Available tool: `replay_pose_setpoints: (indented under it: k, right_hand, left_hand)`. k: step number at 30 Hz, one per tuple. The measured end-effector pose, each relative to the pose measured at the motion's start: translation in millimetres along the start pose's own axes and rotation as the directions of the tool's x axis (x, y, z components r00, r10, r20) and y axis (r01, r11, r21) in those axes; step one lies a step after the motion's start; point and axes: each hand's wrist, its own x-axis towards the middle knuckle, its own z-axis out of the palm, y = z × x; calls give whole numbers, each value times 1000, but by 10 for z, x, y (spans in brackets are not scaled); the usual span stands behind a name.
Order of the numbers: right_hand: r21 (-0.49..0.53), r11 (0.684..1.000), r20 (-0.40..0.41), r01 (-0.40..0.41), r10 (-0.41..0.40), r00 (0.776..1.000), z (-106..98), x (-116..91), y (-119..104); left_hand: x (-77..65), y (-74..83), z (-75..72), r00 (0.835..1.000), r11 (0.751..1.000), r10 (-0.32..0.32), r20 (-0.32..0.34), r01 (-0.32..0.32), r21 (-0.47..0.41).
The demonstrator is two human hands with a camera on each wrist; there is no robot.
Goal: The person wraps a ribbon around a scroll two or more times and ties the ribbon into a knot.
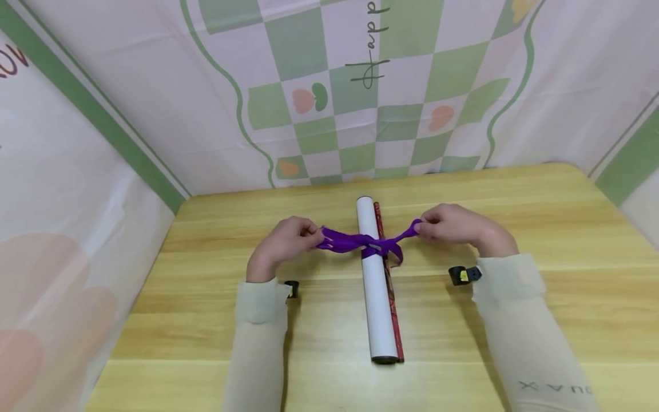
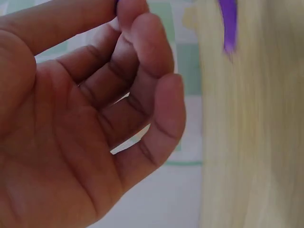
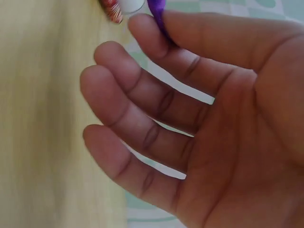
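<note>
A white tube (image 1: 381,309) with dark ends lies lengthwise on the table, and a thin red patterned roll (image 1: 394,320) lies along its right side. Purple ribbon (image 1: 342,240) wraps the tube near its middle, crossing on top, with one tail drooping to the right. My left hand (image 1: 285,240) pinches the ribbon's looped left part between thumb and index finger. On the other side my right hand (image 1: 455,226) pinches the right end, pulled out taut. The right wrist view shows the ribbon (image 3: 157,8) between thumb and index finger, the other fingers loosely bent.
The light wooden table (image 1: 180,320) runs back to a hanging cloth (image 1: 350,126) with green checks and fruit prints. Another cloth (image 1: 87,189) hangs at the left. Small black devices (image 1: 460,276) sit at both sleeve cuffs.
</note>
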Motion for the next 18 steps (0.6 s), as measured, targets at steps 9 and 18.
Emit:
replay_pose_setpoints:
  k: [9,18]
  right_hand:
    - [16,1000,51,-18,17,999,-45,-23,169]
    - [90,992,132,-90,78,988,-76,-47,317]
  left_hand:
    - [-53,-196,-112,989,988,-142,44,139,72]
    - [-71,-279,-149,984,976,-161,74,148,159]
